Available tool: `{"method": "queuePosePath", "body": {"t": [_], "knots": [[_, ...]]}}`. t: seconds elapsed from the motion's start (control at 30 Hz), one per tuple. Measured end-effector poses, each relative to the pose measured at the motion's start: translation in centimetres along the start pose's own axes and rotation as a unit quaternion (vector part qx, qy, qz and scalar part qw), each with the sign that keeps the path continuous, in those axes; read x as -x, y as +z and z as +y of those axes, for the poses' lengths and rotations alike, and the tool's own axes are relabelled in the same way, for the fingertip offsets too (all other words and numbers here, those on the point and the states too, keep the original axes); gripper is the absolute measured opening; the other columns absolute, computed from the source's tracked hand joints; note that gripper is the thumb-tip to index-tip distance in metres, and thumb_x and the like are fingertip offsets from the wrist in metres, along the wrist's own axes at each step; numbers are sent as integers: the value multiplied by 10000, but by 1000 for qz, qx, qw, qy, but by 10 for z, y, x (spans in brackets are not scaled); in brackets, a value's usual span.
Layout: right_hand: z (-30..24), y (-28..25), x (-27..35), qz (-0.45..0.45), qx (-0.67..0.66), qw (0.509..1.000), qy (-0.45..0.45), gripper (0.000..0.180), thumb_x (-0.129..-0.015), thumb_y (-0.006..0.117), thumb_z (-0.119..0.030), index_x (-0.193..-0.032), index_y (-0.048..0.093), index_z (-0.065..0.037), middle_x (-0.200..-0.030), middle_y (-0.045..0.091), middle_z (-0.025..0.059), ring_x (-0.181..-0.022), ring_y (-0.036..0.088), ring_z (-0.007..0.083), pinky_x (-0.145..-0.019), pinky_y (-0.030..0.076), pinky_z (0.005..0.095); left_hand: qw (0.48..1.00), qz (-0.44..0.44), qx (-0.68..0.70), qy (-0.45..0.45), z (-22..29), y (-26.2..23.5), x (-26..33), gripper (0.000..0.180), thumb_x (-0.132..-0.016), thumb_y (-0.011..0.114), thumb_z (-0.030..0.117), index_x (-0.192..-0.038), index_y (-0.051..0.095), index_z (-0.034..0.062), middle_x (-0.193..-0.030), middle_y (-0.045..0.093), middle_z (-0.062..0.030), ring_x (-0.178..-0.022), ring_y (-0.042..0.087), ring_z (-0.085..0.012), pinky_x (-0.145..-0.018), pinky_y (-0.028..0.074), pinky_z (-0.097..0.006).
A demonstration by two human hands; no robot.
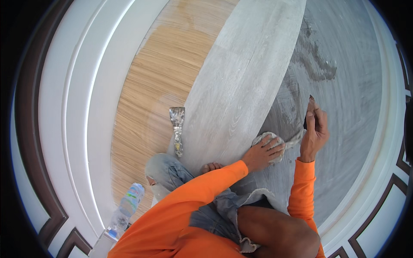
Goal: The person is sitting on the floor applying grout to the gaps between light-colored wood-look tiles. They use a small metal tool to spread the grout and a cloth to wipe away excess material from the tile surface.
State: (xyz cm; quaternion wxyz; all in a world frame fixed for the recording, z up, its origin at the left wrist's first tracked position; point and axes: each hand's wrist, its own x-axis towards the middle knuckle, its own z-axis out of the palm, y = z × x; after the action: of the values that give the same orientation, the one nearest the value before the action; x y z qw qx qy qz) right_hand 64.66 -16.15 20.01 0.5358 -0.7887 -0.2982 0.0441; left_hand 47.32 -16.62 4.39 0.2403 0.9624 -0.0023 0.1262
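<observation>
My left hand [259,155] presses a bunched whitish rag [296,139] down where the pale grey plank [241,81] meets the darker grey floor [352,99]. Its fingers lie spread over the cloth, and one end of the rag trails toward my other wrist. Just above the dark floor, my right hand [316,134] is closed round a slim dark tool [306,122]; most of it is hidden, so its kind is unclear. A putty knife [177,129], its blade and handle spotted with dried material, lies beside the plank's left edge.
Tan wood-grain flooring [159,77] runs left of the plank. White stepped trim [86,86] borders the left side, and a white wall base [365,185] the right. A clear plastic bottle [124,208] is at lower left. Dark wet smears [320,66] mark the far grey floor.
</observation>
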Motion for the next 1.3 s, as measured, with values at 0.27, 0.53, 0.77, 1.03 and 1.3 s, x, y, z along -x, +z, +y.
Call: {"method": "queuePosePath", "body": {"t": [0.27, 0.53, 0.77, 1.03, 1.3], "knots": [[5, -31, 19, 27, 60, 998, 2, 252, -997, 662, 9, -1222, 769, -20, -928, 599, -15, -743, 504, 52, -635, 429, 234, 979, 133, -75, -131, -199, -84, -17, 469, -1025, 626, 391, -1459, 636, 214, -1598, 546, -93, -1430, 510, -388, -1209, 319, -619], [14, -67, 26, 122, 35, 992, 25, 226, -1006, 677, -24, -1210, 772, -15, -920, 613, -16, -746, 520, 50, -645, 446, 241, 887, 142, -225, -378, -136, -60, 4, 677, -994, 650, 449, -1607, 508, 199, -1733, 348, -103, -1550, 323, -460, -1270, 204, -642], [29, -86, 24, 147, 31, 989, 2, 227, -1012, 674, -35, -1216, 773, -24, -903, 595, -35, -720, 495, 43, -629, 431, 242, 994, -86, 47, 51, -1, 0, 24, 709, -901, 733, 533, -1545, 572, 282, -1728, 363, -27, -1591, 302, -336, -1298, 195, -628], [45, -139, 30, 236, 63, 969, 40, 239, -1016, 669, -77, -1219, 768, 0, -816, 607, -23, -677, 475, 42, -600, 391, 230, 983, 85, -157, -41, -193, 2, -172, 512, -1026, 600, 480, -1506, 608, 303, -1681, 457, -39, -1524, 405, -373, -1245, 253, -617], [37, -173, 3, 313, 70, 947, 14, 316, -998, 682, -125, -1261, 758, 33, -1019, 738, 66, -889, 641, 107, -826, 505, 250, 998, 7, -57, -20, 46, 80, -175, 465, -965, 630, 255, -1392, 631, 72, -1455, 551, -227, -1365, 511, -452, -1123, 382, -714]]}}
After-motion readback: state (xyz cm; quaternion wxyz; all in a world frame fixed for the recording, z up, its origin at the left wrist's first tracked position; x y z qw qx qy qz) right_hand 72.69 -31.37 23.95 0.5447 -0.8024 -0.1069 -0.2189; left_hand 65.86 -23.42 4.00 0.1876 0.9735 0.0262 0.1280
